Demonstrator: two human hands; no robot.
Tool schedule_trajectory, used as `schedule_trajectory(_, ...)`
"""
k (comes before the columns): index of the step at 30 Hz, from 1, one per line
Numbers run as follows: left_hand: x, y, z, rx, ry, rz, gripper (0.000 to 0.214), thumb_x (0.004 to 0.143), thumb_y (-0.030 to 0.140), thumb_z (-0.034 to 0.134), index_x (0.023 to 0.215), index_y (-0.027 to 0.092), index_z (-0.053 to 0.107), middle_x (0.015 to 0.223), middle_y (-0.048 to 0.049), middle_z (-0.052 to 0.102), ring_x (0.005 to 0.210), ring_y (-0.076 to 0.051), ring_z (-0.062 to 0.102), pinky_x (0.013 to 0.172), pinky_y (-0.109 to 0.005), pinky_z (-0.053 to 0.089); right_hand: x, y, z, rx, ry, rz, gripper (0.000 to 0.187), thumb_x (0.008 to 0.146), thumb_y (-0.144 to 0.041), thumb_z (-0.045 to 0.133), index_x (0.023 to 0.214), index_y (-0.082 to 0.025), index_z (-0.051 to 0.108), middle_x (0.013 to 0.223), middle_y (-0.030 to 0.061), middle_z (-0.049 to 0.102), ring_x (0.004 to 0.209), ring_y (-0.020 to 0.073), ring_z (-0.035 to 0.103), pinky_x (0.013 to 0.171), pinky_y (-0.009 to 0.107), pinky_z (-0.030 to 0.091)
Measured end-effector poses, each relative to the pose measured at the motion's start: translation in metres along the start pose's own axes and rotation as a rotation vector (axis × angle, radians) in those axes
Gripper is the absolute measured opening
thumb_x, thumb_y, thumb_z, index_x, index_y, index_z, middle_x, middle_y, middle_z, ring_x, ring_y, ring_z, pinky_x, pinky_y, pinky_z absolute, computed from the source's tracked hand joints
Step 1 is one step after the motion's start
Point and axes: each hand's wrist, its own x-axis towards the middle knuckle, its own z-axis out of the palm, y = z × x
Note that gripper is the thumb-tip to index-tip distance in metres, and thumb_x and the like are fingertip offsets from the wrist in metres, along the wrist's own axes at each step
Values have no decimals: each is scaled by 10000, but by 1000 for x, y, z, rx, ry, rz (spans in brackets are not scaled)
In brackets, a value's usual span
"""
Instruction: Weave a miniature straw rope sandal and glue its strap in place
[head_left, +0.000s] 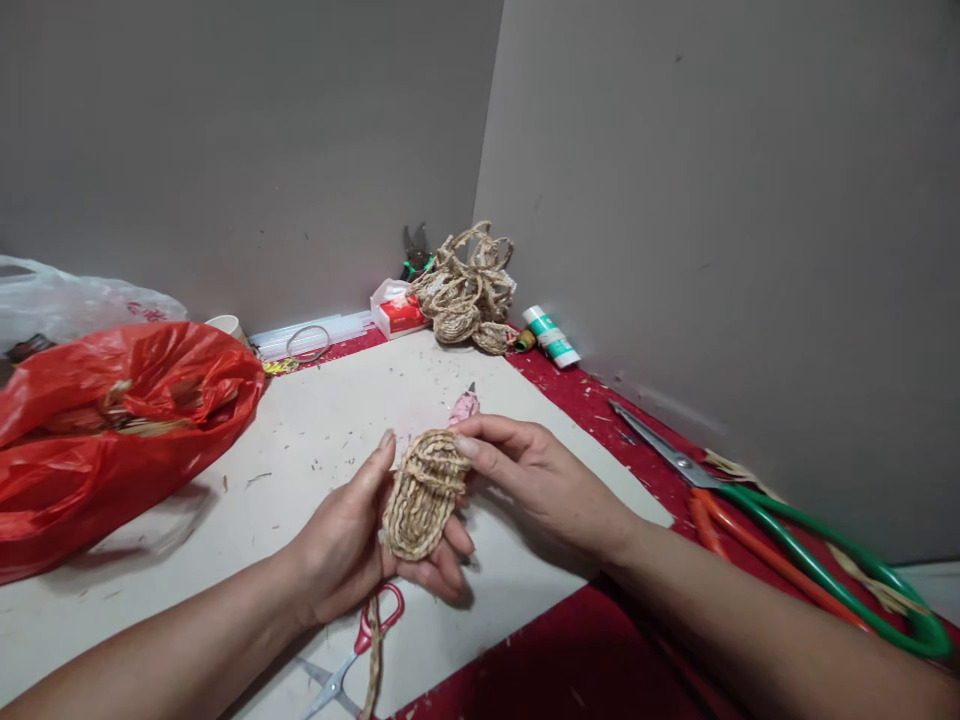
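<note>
A small woven straw slipper (424,500) with a band across its upper part rests in my left hand (352,530). The fingers of that hand lie beneath it and the thumb stands at its left side. My right hand (525,470) pinches the slipper's upper right edge between thumb and fingers. Just beyond it lies a pink-wrapped thing with a dark pointed tip (464,404), partly hidden. Below my left hand, small scissors with red handles (365,635) lie spread on the white sheet. A loose straw cord (374,660) hangs across their handle.
A red plastic bag (120,430) holding straw fills the left side. At the back are a heap of straw cord (469,290), pruning shears (416,250), a red-and-white packet (397,310) and a green-and-white tube (552,337). Large shears (697,475) lie along the right wall.
</note>
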Motion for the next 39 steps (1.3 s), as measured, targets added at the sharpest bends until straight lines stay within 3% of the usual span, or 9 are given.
schedule_trajectory(5, 0, -7, 3, 87, 115, 37, 781, 908, 661, 199, 885, 36, 667, 608, -137, 676, 429, -178, 636, 489, -273, 522, 0, 0, 6, 10, -47, 32, 238, 870, -396, 642, 910, -162, 658, 628, -24, 594, 578, 107, 539, 595, 254, 447)
schedule_trajectory(9, 1, -10, 3, 87, 128, 43, 793, 901, 671, 175, 878, 51, 668, 554, -112, 652, 362, -166, 586, 419, -265, 489, -2, -1, 8, -14, -65, 24, 246, 873, -412, 631, 901, -169, 657, 610, -29, 586, 571, 114, 540, 586, 260, 448)
schedule_trajectory(15, 1, -12, 3, 141, 180, 50, 768, 886, 691, 219, 842, 74, 673, 551, -112, 659, 349, -164, 568, 416, -274, 481, -3, 0, 8, -132, 16, -29, 271, 857, -442, 642, 887, -178, 689, 694, -7, 600, 630, 123, 530, 630, 276, 447)
schedule_trajectory(21, -2, -14, 3, 329, 252, 78, 854, 850, 749, 226, 547, 75, 654, 437, -88, 570, 348, -118, 519, 456, -237, 459, -4, 3, 8, -174, 14, -68, 255, 887, -419, 607, 923, -185, 702, 760, 4, 646, 683, 131, 568, 680, 273, 462)
schedule_trajectory(39, -1, -12, 7, 408, 274, 96, 858, 831, 778, 203, 468, 117, 612, 351, -52, 506, 314, -106, 482, 415, -218, 420, -5, 2, 10, -249, 31, -118, 208, 901, -364, 593, 922, -192, 709, 790, -9, 656, 746, 128, 573, 716, 238, 450)
